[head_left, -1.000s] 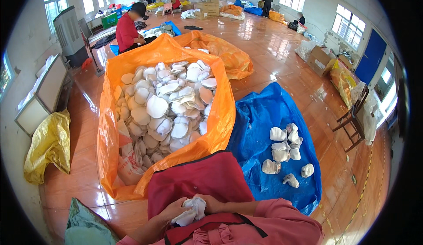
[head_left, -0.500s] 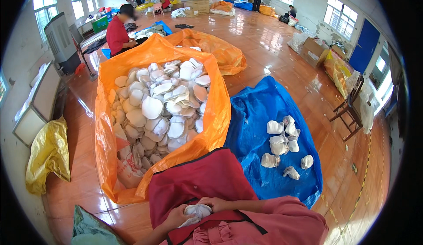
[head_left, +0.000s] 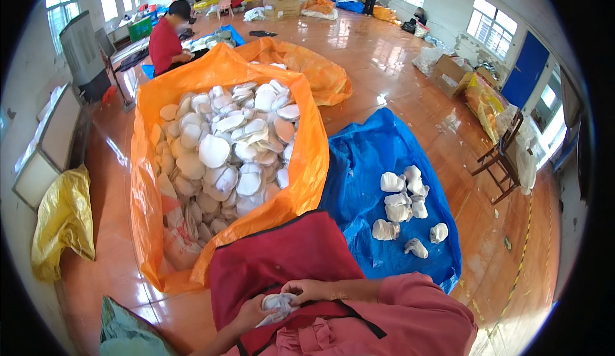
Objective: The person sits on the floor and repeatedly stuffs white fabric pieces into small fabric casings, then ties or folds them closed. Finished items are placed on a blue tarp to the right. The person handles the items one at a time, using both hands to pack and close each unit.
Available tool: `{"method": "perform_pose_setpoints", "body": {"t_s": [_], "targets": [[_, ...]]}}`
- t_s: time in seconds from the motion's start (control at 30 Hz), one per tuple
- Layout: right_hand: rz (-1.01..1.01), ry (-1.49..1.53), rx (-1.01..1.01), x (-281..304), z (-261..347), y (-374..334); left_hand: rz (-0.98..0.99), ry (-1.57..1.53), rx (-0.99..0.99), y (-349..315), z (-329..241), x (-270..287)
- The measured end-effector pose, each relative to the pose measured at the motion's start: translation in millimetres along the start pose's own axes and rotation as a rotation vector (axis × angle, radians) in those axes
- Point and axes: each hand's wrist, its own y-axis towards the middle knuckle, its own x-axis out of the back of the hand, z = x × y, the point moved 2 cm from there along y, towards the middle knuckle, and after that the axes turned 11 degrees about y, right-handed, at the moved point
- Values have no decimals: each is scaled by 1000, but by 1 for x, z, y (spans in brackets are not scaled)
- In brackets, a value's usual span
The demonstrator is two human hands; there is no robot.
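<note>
Over the dark red cloth [head_left: 282, 260] on my lap, both hands hold one white cloth pad [head_left: 276, 307]. My left hand [head_left: 250, 314] grips its left side, with the fingers curled round the edge. My right hand [head_left: 309, 289] pinches its upper right edge between thumb and fingers. In front of me stands a large orange bag [head_left: 301, 193], its mouth wide, filled with white and beige rounded pads [head_left: 213, 151]. On the blue sheet [head_left: 359, 183] to the right lie several bundled white pieces [head_left: 398, 210], some bunched together and others apart.
A yellow sack [head_left: 64, 218] lies at the left, and a greenish sack [head_left: 128, 333] at the lower left. Another person in red [head_left: 165, 43] sits beyond the orange bag. A wooden chair [head_left: 503, 161] and cardboard boxes [head_left: 448, 75] stand to the right.
My right hand has shifted slightly on the pad, its fingers now more bent over the upper right edge. The whole view has moved a little; the bag and blue sheet look unchanged.
</note>
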Motion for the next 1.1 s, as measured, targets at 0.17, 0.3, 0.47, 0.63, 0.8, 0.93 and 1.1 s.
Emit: {"method": "perform_pose_setpoints", "body": {"t_s": [0.17,0.3,0.47,0.63,0.8,0.93,1.1], "targets": [[-57,-13,-37,2,-6,5,86,-91,-12,2,-5,0],[-62,-288,-53,-6,8,8,154,-85,-54,-6,-15,7],[-222,-386,-46,-17,15,8,60,-3,-87,-5,-14,0],[-279,-433,40,-15,8,8,-49,49,-62,-4,-16,-6],[-51,-28,25,-8,5,-2,-92,64,-41,-8,-19,-6],[-93,67,-86,-8,14,-11,-110,171,-69,-9,-25,-5],[-91,-10,-5,-8,12,1,-83,290,-56,-10,-35,1]]}}
